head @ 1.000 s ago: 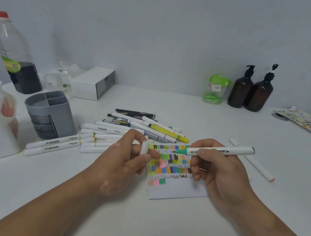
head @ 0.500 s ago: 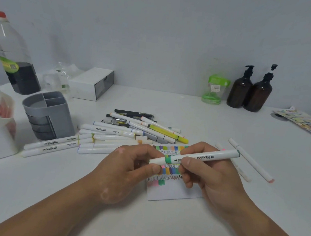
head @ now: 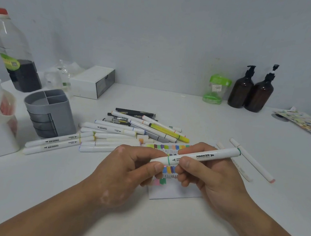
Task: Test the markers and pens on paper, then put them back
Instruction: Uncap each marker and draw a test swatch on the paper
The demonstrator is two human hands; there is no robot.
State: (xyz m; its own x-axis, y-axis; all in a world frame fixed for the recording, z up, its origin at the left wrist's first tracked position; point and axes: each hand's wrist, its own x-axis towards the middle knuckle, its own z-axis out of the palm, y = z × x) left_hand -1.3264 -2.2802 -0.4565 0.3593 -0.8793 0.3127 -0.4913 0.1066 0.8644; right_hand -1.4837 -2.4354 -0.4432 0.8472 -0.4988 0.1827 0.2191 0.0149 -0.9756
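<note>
The hands are both closed on a single marker (head: 204,156), which is held just above the counter (head: 160,223). Its left capped end is pinched between thumb and forefinger of the left hand (head: 127,170). The barrel right next to that is gripped by the curled fingers of the right hand (head: 209,177). The marker is seen lying almost level, its free end reaching out past the right hand and slightly away from the person. Its body is white and stout, with the word MARKER printed in black along the side. A thin green ring is seen at each end, where the caps meet the barrel. Both caps are fitted.

Beneath the hands, and partly hidden by them, a sheet of paper (head: 172,193) is laid flat. It is covered with rows of coloured swatches and scribbled zigzag lines.

Beyond the left hand a loose pile of markers and pens (head: 112,131) is spread out, mostly white barrels, with a yellow highlighter and some black pens among them. Further to the left a grey divided holder (head: 50,112) is stood upright. To the right of the right hand two more white markers (head: 252,161) are laid side by side.
</note>
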